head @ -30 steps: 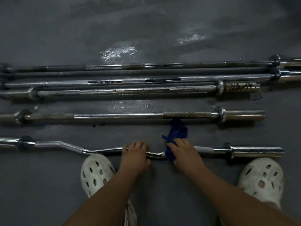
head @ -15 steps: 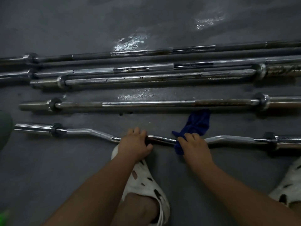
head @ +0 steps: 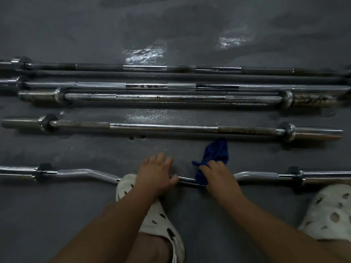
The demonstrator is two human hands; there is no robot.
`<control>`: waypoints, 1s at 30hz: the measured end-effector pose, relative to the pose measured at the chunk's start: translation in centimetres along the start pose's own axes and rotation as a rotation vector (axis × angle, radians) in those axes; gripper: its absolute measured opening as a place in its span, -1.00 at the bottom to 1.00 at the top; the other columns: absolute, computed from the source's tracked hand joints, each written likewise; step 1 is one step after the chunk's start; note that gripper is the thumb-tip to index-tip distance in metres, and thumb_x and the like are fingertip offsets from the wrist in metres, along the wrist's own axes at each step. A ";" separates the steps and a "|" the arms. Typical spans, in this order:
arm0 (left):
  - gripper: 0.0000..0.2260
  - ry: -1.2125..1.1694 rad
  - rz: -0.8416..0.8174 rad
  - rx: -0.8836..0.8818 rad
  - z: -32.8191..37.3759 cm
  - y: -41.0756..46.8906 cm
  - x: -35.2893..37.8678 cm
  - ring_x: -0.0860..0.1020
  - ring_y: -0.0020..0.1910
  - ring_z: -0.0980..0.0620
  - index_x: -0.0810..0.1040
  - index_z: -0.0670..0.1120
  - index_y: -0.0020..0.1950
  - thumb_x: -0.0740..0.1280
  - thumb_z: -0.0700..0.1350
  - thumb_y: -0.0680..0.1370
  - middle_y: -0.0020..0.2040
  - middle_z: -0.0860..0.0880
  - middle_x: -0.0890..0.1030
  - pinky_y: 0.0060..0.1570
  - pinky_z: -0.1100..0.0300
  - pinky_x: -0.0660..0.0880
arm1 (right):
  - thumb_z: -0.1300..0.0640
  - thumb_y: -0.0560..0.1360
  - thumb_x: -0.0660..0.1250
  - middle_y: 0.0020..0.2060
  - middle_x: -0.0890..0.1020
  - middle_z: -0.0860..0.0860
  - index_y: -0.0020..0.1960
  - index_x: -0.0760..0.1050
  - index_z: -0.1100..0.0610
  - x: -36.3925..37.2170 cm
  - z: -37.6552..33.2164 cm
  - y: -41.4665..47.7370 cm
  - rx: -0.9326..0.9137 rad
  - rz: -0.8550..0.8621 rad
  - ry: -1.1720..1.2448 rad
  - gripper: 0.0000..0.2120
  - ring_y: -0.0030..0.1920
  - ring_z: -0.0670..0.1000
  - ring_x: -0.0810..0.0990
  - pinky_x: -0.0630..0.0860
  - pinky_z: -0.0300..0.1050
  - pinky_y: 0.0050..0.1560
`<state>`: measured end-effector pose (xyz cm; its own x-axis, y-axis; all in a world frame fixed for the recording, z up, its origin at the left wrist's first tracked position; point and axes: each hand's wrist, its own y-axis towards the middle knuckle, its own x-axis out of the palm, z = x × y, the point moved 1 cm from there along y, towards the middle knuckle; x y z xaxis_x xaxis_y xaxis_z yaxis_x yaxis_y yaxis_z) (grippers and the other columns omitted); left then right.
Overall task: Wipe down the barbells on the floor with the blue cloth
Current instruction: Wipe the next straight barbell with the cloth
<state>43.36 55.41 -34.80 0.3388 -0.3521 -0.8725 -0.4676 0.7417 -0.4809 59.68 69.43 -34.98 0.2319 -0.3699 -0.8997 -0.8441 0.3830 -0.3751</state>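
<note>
Palms down: left hand (head: 155, 174) atop bar (head: 76, 173), right hand (head: 219, 177) gripping blue cloth (head: 216, 150).

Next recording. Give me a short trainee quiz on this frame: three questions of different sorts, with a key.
1. True or false: the blue cloth is draped over the farthest straight bar.
2. Which hand holds the cloth? A. left B. right C. neither
3. Fill in: ___ bars lie on the floor in all.
Key: 1 false, it is on the curl bar; 2 B, the right hand; 3 five.
</note>
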 end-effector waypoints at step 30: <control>-0.14 -0.045 0.027 0.109 12.1 10.8 -3.4 -0.19 0.60 -0.09 -0.20 0.02 0.61 0.19 0.29 0.49 0.63 -0.02 -0.16 0.51 -0.25 -0.12 | 0.26 0.39 0.35 0.36 0.38 0.12 0.27 0.48 0.16 -6.0 17.4 6.1 0.414 0.294 0.168 -0.56 0.31 0.16 0.32 0.35 0.01 0.30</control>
<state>47.05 71.57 -35.97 0.3650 -0.3070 -0.8789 -0.3859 0.8093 -0.4429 61.52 88.74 -35.75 -0.0951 -0.3139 -0.9447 -0.5926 0.7803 -0.1996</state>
